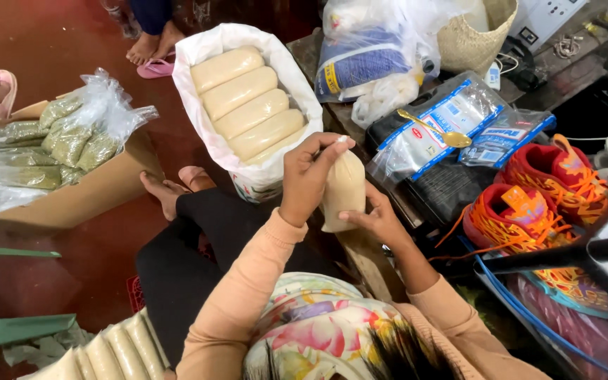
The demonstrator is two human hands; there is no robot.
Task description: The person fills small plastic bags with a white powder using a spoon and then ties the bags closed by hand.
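Above the lap, just in front of the white sack point(248, 184): left hand point(306, 176) curling shut around the top of a small beige-filled plastic pouch point(345, 190), fingertips pinching its neck near a bit of white at the tip. Right hand point(376, 219) cupping the same pouch from below and the side, fingers half closed against its lower part, thumb lying across the front. Pouch standing nearly upright between both hands, clear of the table edge.

Filling the white sack, a row of larger beige pouches point(244, 102) lying side by side. Sitting off to the left, a cardboard box point(86, 193) holding clear bags of green grain point(72, 141). Resting on printed plastic packets point(434, 134) to the right, a gold spoon point(436, 129). Lying beyond those, a pair of orange and red shoes point(536, 197). Showing at the bottom left, more beige pouches point(107, 352).
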